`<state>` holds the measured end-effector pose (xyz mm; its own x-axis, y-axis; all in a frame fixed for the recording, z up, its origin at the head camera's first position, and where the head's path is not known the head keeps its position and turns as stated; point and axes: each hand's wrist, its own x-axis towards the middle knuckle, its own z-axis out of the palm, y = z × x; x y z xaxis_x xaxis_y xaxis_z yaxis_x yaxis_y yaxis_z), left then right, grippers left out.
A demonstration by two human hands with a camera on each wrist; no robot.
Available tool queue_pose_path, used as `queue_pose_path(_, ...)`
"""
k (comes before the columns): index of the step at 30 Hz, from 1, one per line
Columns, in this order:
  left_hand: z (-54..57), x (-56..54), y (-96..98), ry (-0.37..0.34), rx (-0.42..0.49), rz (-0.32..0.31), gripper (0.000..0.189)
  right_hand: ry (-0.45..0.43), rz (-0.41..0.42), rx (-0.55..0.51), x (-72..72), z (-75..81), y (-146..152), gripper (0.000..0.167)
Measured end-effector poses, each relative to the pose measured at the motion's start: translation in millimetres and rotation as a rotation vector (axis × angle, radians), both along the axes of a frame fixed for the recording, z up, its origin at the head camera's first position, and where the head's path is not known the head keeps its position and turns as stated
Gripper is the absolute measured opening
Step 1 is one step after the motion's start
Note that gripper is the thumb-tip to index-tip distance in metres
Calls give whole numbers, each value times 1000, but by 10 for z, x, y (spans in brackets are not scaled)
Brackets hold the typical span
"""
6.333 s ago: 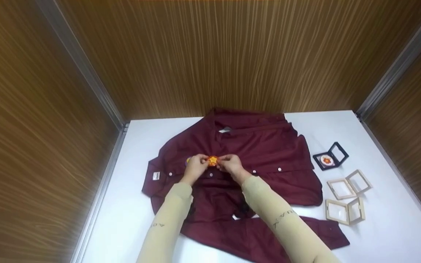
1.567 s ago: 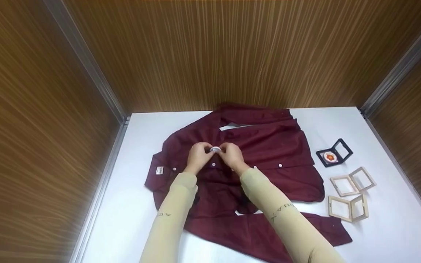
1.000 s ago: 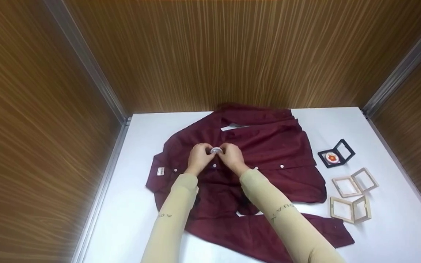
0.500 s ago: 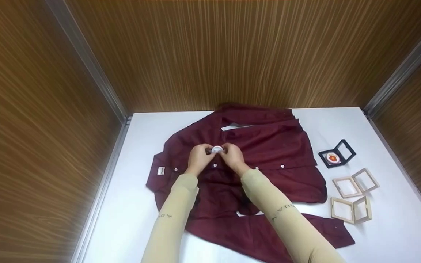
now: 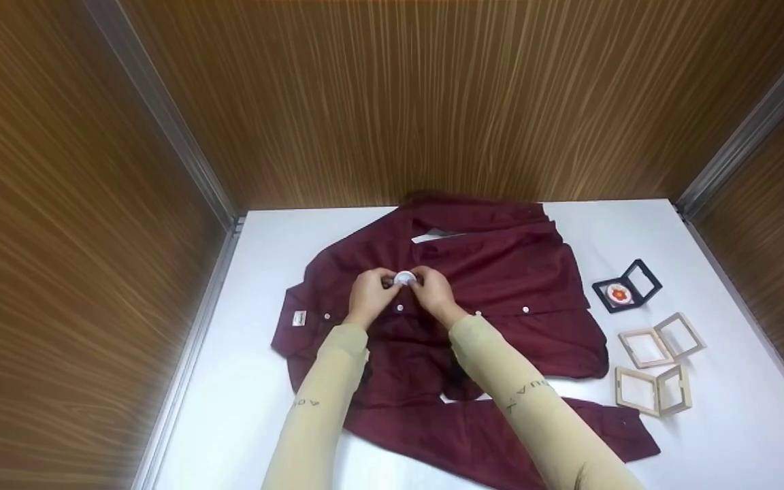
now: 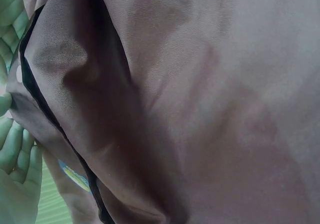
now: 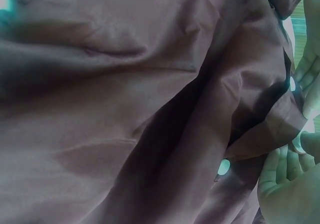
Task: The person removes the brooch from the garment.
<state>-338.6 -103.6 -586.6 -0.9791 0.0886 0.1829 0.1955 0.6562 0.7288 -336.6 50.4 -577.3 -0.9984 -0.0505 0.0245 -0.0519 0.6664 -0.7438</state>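
A maroon buttoned shirt (image 5: 501,272) lies spread out, its labelled collar (image 5: 290,327) at the left. Over its front, my left hand (image 5: 370,294) pinches one side of a small round badge (image 5: 404,278). The thumb and finger of my right hand (image 5: 434,292) pinch its other side. A pale, silvery-white face of the badge shows in the head view. In the left wrist view, a blue and yellow badge (image 6: 75,175) sits on the shirt front. White buttons (image 7: 224,166) stand out along the raised fabric edge in the right wrist view.
On the white table (image 5: 208,367), an open black case (image 5: 653,294) holds a white badge with an orange flower (image 5: 618,293). Below it stand two open wooden display frames, an upper frame (image 5: 664,347) and a lower frame (image 5: 656,396). Wood-grain panels (image 5: 392,102) enclose the table.
Six seconds ago an orange badge with a yellow star faced up between my fingers; now a pale face shows. Over the last second it has tilted slightly, while my hands have barely moved.
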Motion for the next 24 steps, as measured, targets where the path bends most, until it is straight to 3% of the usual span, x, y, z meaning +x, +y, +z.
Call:
queue_pose_path(12,13,22,7,-19,-13,1,19,-7,-26,3,-27,59,70,23)
queue_pose_path(24,38,8,98,-52,45,8,24,-14,-22,-37,-26,64,88,25)
